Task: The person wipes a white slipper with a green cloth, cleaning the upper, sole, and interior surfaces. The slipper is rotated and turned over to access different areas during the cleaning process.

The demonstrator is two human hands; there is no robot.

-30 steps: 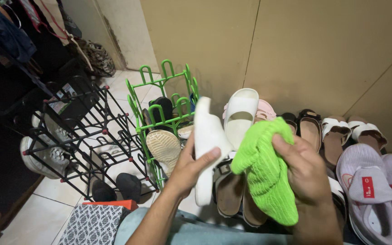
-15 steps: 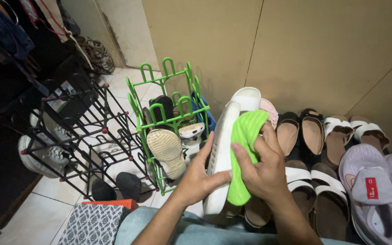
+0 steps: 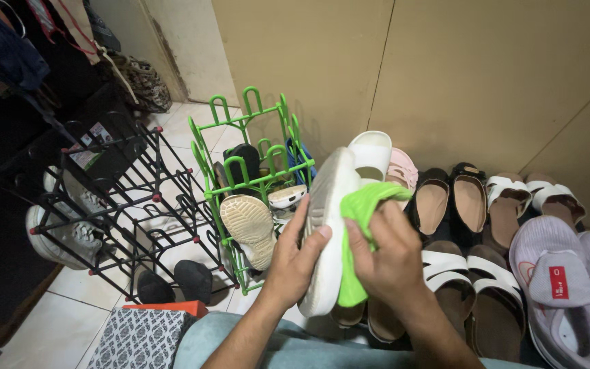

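Left hand [image 3: 293,263] grips white slide sandal [image 3: 326,229] upright, sole facing cam; right hand [image 3: 387,263] presses bunched green cloth [image 3: 358,236] against it (green shoe rack [image 3: 240,171] just beside).

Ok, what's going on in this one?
A person holds a white slide upright in the left hand, sole facing them. The right hand presses a green cloth against it. More sandals line the wall, with a green rack and a black rack to the left.
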